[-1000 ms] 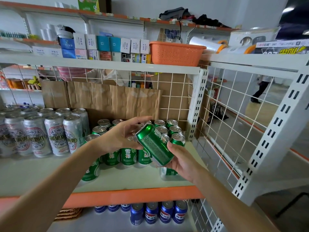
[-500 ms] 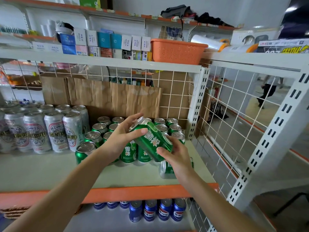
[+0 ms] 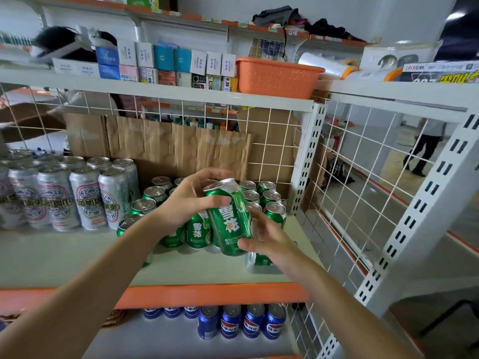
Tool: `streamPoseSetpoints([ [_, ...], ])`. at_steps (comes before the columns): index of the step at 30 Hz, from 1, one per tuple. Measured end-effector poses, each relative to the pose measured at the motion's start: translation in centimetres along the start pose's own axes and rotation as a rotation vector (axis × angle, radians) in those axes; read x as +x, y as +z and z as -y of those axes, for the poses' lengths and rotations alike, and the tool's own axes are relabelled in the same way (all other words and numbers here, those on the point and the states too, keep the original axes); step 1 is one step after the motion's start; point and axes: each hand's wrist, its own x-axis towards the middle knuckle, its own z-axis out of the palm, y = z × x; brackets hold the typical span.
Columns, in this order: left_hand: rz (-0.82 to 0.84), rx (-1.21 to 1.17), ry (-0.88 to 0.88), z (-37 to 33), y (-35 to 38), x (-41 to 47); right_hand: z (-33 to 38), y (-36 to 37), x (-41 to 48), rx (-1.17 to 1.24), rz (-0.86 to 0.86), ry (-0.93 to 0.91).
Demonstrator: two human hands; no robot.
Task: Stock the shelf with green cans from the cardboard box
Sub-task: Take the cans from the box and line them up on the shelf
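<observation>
Two bare forearms reach in from the bottom edge. The right hand (image 3: 268, 238) holds the lower part of a green can (image 3: 229, 221), thumb across the front near its base and the other fingers (image 3: 255, 216) curled round its right side. The left hand (image 3: 189, 200) grips the same can's upper part, thumb laid across the front and fingers bent over the rim. The can is tilted, top leaning left, and is held above the front right part of the shelf (image 3: 64, 255). Just under the right hand another can (image 3: 259, 263) stands near the shelf edge. Behind the hands a cluster of green cans (image 3: 274, 211) stands upright in rows, with taller silver cans (image 3: 88, 198) to the left. Blue cans (image 3: 241, 322) stand on the shelf below. A cardboard sheet (image 3: 176, 149) leans against the wire back. Higher up sit small boxes (image 3: 166, 60) and an orange basket (image 3: 274, 76).
</observation>
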Motion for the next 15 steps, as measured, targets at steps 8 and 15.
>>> streamPoseSetpoints([
  [8, 0.160, 0.138, -0.024, -1.0, 0.1, 0.7, -0.4, 1.3, 0.0, -0.030, 0.018, 0.029],
  [15, 0.205, 0.268, -0.031, -0.9, 0.9, 0.6, -1.8, 3.0, 0.2, 0.030, -0.157, -0.052],
])
